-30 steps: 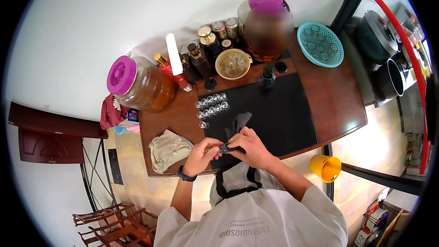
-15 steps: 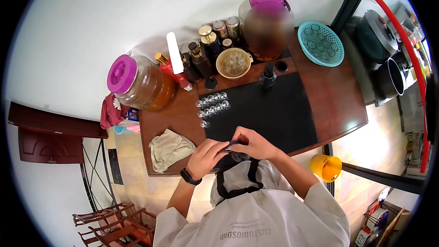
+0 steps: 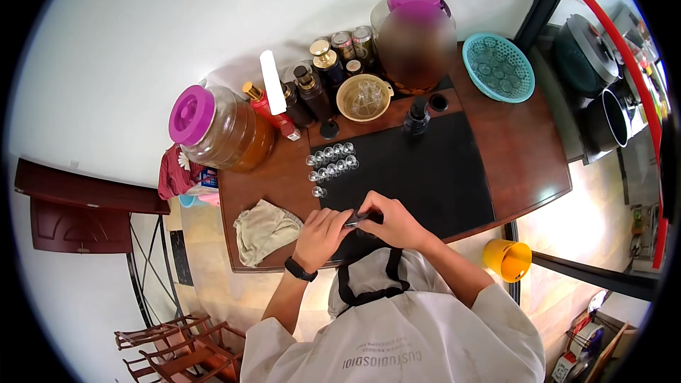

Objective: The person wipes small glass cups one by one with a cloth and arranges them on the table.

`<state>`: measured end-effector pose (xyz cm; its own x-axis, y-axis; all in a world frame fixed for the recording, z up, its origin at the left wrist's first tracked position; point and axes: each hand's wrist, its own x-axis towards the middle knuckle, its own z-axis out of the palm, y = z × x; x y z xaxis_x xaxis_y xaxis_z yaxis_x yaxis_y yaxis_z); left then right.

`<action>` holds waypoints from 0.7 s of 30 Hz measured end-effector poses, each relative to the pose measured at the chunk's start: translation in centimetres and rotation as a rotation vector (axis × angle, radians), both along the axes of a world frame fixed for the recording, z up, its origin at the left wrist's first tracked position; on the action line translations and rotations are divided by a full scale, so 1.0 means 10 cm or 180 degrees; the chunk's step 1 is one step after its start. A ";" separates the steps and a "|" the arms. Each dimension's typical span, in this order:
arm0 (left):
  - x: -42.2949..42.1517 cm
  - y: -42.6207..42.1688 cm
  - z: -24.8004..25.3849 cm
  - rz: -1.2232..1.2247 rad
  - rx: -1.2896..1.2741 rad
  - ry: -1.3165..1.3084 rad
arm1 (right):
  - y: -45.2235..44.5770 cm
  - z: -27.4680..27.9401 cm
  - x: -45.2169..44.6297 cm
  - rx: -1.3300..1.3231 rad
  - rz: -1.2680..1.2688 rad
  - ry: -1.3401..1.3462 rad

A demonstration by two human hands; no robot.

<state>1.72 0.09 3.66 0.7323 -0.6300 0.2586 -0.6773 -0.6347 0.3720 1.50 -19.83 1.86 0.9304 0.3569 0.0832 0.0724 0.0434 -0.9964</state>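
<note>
My left hand (image 3: 320, 235), with a black watch on its wrist, and my right hand (image 3: 391, 220) meet over the front edge of the black mat (image 3: 425, 170). Their fingers pinch a small dark item (image 3: 356, 220) with a greyish shine; it is mostly covered, so its kind cannot be made out. Small clear glasses (image 3: 332, 167) stand in two rows at the mat's left edge, with a single glass (image 3: 319, 192) in front of them. A beige crumpled cloth (image 3: 266, 234) lies left of my left hand. Toward the mat's back stands a dark bottle (image 3: 417, 117).
Behind the mat are a beige basket (image 3: 342, 110) holding small glasses, several bottles (image 3: 312, 92) and cans (image 3: 363, 44). Large jars with purple lids stand at the left (image 3: 237, 138) and back (image 3: 415, 50). A teal basket (image 3: 528, 89) holds more glasses. A yellow bin (image 3: 496, 255) is on the floor.
Both hands have shifted slightly forward, toward the mat, and the fingers have turned the small dark item a little. The glasses and bottles stay as they were.
</note>
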 end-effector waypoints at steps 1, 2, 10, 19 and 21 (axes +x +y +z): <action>0.02 -0.01 -0.01 -0.0028 -0.0018 -0.0171 | 0.00 -0.03 0.02 -0.0002 -0.0020 -0.0006; 0.02 -0.03 -0.01 -0.0054 -0.0036 -0.0332 | -0.01 -0.08 0.04 0.0413 0.0144 0.0775; 0.01 -0.02 -0.11 0.0789 -0.1065 0.0525 | 0.00 -0.14 0.11 0.1353 -0.0561 0.1121; -0.03 -0.08 -0.13 0.1260 -0.3504 0.2178 | -0.03 0.00 0.03 0.0438 -0.0407 -0.0916; -0.04 -0.14 -0.17 0.1206 -0.3554 0.2152 | 0.01 0.00 0.03 0.0472 -0.0316 -0.1062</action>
<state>1.28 -1.33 1.93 0.9982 -0.0561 0.0186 -0.0120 0.1161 0.9932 1.83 -19.71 1.87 0.8730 0.2276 0.4314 0.4029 0.1618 -0.9008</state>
